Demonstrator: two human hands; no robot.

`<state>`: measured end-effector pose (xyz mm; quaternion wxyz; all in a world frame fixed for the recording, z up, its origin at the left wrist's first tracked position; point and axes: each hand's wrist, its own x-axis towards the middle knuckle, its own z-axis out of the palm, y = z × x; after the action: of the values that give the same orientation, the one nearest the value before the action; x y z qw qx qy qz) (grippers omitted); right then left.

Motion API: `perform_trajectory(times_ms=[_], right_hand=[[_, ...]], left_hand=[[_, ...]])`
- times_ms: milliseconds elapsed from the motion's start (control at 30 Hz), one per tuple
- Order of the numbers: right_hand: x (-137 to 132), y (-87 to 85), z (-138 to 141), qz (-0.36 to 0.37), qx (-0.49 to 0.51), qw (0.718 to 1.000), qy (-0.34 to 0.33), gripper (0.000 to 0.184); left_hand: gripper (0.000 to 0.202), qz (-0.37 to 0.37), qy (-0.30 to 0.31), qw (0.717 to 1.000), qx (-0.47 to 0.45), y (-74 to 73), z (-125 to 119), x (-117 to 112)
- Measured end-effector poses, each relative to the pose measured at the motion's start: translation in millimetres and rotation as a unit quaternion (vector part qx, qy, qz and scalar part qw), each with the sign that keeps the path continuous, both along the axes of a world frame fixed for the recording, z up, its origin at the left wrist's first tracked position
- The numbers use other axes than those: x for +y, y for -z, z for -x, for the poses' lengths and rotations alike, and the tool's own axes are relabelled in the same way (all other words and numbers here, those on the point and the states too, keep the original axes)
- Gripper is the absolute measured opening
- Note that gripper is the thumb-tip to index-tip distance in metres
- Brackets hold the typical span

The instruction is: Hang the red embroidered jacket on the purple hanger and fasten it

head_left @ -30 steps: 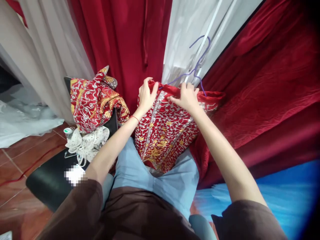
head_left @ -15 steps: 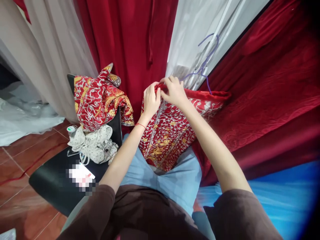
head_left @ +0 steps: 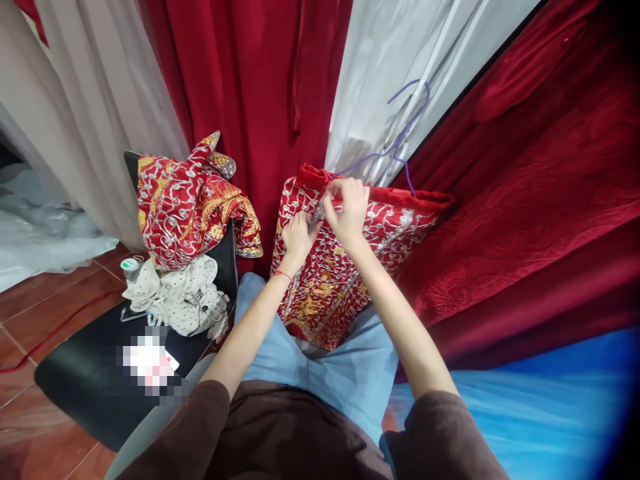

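A red skirt [head_left: 320, 287] with silver and gold embroidery hangs in front of my legs, its plain red waistband [head_left: 385, 193] at the top. The purple hanger [head_left: 400, 140] rises from that waistband. My left hand [head_left: 299, 235] grips a silver-trimmed strip of the cloth below the waistband, fingertips curled into it. Just right of it and higher, my right hand [head_left: 350, 205] pinches the cloth close under the waistband. The fingertips of both hands are partly hidden by the hands themselves.
To the left, a black chair [head_left: 95, 373] bears a second red embroidered garment [head_left: 175, 213] over its back. A white dotted cloth [head_left: 185, 293], a small green-capped bottle [head_left: 132, 268] and a blurred-out item lie on it. Red curtains [head_left: 240, 80] and blue fabric [head_left: 525, 413] surround me.
Both hands have come down from the skirt's waistband, the left one farther, onto the embroidered part. The waistband's left end now shows uncovered. The whole view has shifted slightly.
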<state>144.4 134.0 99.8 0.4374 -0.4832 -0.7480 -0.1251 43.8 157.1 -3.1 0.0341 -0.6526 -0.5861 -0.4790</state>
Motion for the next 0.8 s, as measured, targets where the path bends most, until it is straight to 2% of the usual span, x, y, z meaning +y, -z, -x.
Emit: perform_trajectory(times_ms=[167,333,433,600,800], right_hand=[[18.6,25.0,10.2,0.123,0.103,0.984,0.078,0.037],[39.1,32.7,29.8,0.157,0.184,0.960,0.142,0.022],[39.7,33.2,39.0,0.166,0.198,0.953,0.156,0.020],[39.9,35.7,41.7,0.153,0.150,0.958,0.193,0.027],[47.2,36.5,37.6,0.163,0.204,0.953,0.155,0.019]], left_hand=[[0.025,0.072,-0.020,0.996,0.042,-8.5,1.9,0.2],[0.021,0.148,-0.018,0.987,0.062,-0.1,-5.9,-12.0],[0.025,0.147,-0.010,0.988,0.049,1.8,-7.5,-14.2],[0.027,0.125,0.001,0.991,0.041,1.3,-4.8,-14.4],[0.022,0.095,0.000,0.994,0.054,5.4,1.1,-14.4]])
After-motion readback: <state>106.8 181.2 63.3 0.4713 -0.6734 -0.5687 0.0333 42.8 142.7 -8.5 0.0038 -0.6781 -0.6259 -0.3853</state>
